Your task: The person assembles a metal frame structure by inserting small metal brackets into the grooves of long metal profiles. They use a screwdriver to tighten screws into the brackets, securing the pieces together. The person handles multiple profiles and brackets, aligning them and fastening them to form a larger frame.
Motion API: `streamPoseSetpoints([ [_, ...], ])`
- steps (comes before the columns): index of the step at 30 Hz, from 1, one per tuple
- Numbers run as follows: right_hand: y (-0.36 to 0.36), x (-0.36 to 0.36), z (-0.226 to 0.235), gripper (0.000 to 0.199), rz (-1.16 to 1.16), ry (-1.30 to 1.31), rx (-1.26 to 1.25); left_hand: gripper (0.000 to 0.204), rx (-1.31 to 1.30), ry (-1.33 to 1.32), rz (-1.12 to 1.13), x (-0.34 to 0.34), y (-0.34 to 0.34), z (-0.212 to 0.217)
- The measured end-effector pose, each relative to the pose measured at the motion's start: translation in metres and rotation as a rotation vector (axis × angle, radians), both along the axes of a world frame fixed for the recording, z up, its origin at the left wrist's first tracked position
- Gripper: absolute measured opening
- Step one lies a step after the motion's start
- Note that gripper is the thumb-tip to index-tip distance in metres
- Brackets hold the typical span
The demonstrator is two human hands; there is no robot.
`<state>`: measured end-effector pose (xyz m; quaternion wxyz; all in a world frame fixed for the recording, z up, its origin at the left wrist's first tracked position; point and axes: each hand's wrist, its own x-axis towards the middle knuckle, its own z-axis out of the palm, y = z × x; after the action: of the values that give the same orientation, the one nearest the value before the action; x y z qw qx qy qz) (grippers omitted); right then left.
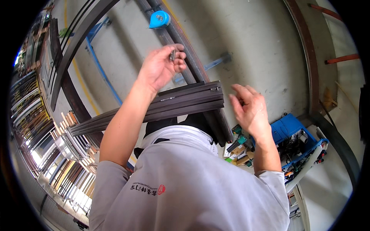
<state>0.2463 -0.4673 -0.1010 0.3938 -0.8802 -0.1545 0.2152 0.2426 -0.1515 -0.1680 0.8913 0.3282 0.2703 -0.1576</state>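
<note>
A light grey short-sleeved shirt of smooth fabric is worn, filling the frame from six o'clock up toward the centre. A small dark printed line with a red round emblem is set on it, toward seven o'clock of the shirt's middle. The sleeves are ended above the elbows, so both forearms are left bare. No gloves, rings or watch are worn on the left hand or the right hand.
</note>
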Motion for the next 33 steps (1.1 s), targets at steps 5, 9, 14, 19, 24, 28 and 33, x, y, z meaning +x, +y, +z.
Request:
streamPoseSetpoints([
  [5, 0.054, -0.001, 0.048, 0.026, 0.1, -0.208, 0.004, 0.033, -0.151, -0.058, 0.126, -0.022, -0.047, 0.044],
  [9, 0.089, -0.012, 0.05, 0.02, 0.078, -0.402, 0.058, 0.028, -0.12, 0.051, 0.283, -0.048, -0.076, 0.086],
  [14, 0.108, -0.032, 0.067, 0.016, 0.107, -0.414, 0.049, 0.033, -0.095, -0.118, 0.248, -0.081, -0.069, 0.095],
  [19, 0.115, -0.066, 0.106, 0.015, 0.186, -0.349, 0.078, 0.029, -0.06, -0.315, 0.147, -0.129, -0.035, 0.116],
  [24, 0.149, -0.122, 0.153, 0.012, 0.304, -0.324, 0.028, 0.019, 0.099, -0.283, 0.066, -0.191, 0.017, 0.148],
  [28, 0.196, -0.18, 0.179, 0.014, 0.341, -0.353, 0.051, 0.019, 0.147, -0.39, -0.027, -0.253, 0.07, 0.161],
  [33, 0.264, -0.248, 0.198, 0.014, 0.398, -0.286, 0.115, 0.023, -0.081, -0.336, 0.134, -0.338, 0.12, 0.171],
])
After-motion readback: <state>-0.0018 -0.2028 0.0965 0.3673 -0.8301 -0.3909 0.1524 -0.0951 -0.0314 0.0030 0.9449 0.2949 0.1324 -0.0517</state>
